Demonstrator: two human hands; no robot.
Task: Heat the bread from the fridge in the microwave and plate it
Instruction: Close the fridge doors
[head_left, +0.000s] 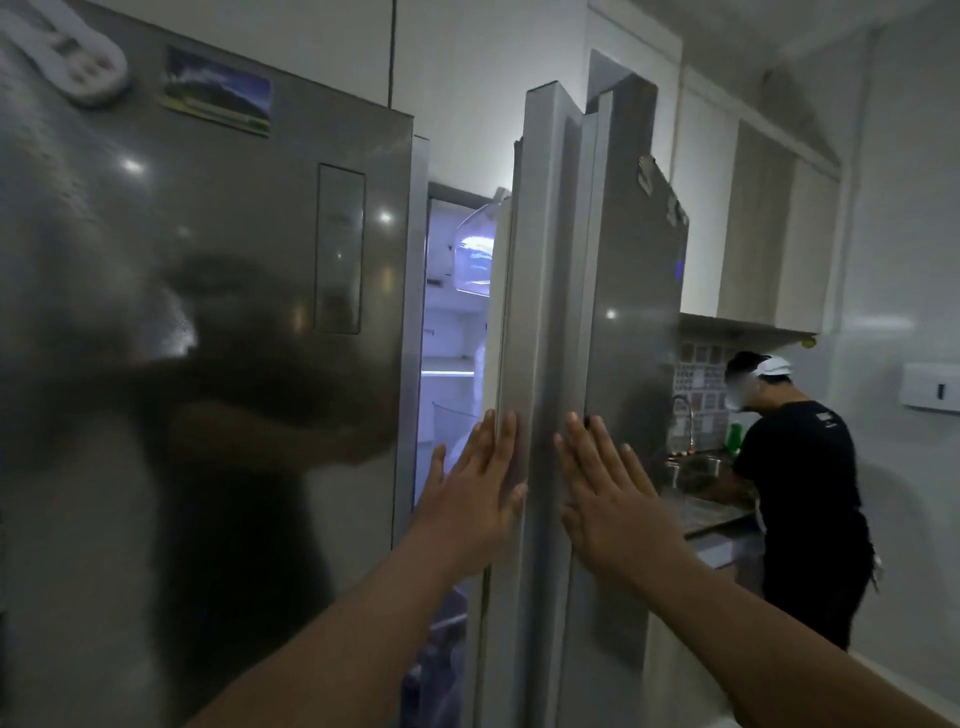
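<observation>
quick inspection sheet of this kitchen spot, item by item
surface: steel fridge fronts; left door closed and showing reflections
job's things: right fridge door partly open, lit shelves visible through the gap; bread and microwave not seen
clutter: photo magnet and white gadget on the left door
hands: left hand and right hand flat, fingers straight, against the right door's edge
cables: nothing seen
surroundings: another person in black at a sink, wall cabinets above, white dispenser on the wall
</observation>
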